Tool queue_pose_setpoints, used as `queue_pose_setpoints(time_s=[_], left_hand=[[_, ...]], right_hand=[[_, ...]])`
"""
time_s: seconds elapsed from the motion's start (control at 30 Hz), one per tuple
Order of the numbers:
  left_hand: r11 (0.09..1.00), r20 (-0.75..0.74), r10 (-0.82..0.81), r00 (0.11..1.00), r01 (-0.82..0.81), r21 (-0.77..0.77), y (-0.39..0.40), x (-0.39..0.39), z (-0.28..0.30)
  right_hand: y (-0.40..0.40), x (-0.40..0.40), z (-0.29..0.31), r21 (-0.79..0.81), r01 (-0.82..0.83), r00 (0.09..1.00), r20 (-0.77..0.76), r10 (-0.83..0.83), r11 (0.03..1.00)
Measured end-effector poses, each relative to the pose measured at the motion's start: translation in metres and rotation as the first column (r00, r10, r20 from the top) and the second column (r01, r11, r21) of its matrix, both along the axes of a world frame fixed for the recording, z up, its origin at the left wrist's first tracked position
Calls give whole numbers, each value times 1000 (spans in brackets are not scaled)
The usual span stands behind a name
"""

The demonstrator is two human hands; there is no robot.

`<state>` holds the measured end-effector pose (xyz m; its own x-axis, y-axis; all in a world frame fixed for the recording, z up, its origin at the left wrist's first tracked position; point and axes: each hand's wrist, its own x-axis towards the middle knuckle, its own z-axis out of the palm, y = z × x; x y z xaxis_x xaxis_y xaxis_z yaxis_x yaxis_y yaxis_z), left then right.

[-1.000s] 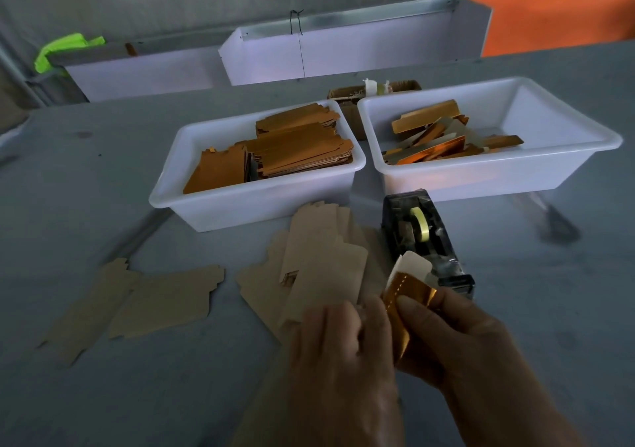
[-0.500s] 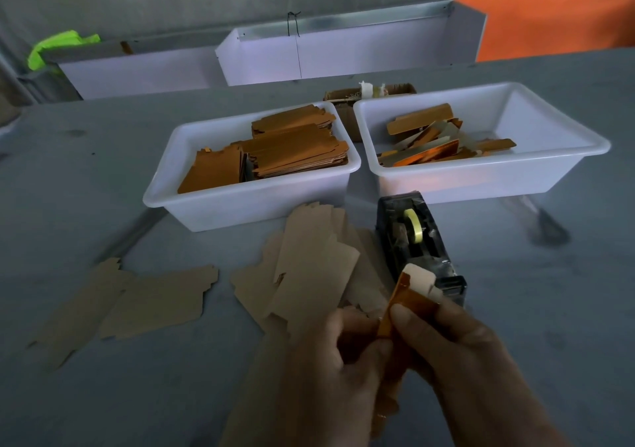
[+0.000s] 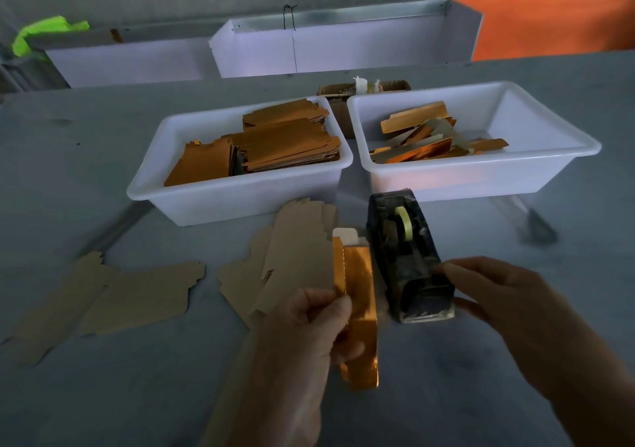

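My left hand [image 3: 302, 343] grips a long, folded gold foil carton [image 3: 359, 309] by its left edge, holding it upright over the grey table with its white flap at the top. A black tape dispenser [image 3: 402, 250] with a yellowish roll stands just right of the carton. My right hand [image 3: 508, 312] is at the dispenser's near end, index finger on top by the cutter and thumb lower beside it. No tape is visible between the fingers.
Two white tubs stand behind: the left tub [image 3: 237, 189] holds stacked flat gold blanks, the right tub [image 3: 481, 161] folded gold cartons. Brown flat blanks [image 3: 295, 257] lie under the carton, more blanks [image 3: 137, 292] at the left. A small cardboard box [image 3: 338, 103] sits between the tubs.
My right hand has let go of the gold carton and moved right to the tape dispenser's near end. My left hand now holds the carton alone, raised and more upright.
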<state>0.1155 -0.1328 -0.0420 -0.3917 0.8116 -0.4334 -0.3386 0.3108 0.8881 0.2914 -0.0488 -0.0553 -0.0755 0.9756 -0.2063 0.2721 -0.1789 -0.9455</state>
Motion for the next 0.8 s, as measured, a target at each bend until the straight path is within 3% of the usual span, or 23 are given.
queue_pose_setpoints(time_s=[0.37, 0.63, 0.8], left_hand=[[993, -132, -103, 986, 109, 40, 13, 21, -4], [985, -52, -46, 998, 54, 164, 23, 34, -6], [978, -21, -28, 999, 31, 205, 20, 39, -9]], right_hand=[[-1, -14, 0, 88, -50, 996, 78, 43, 995], [-4, -20, -4, -20, 10, 986, -165, -13, 1000], [-6, -16, 1, -128, -31, 902, -430, -27, 991]])
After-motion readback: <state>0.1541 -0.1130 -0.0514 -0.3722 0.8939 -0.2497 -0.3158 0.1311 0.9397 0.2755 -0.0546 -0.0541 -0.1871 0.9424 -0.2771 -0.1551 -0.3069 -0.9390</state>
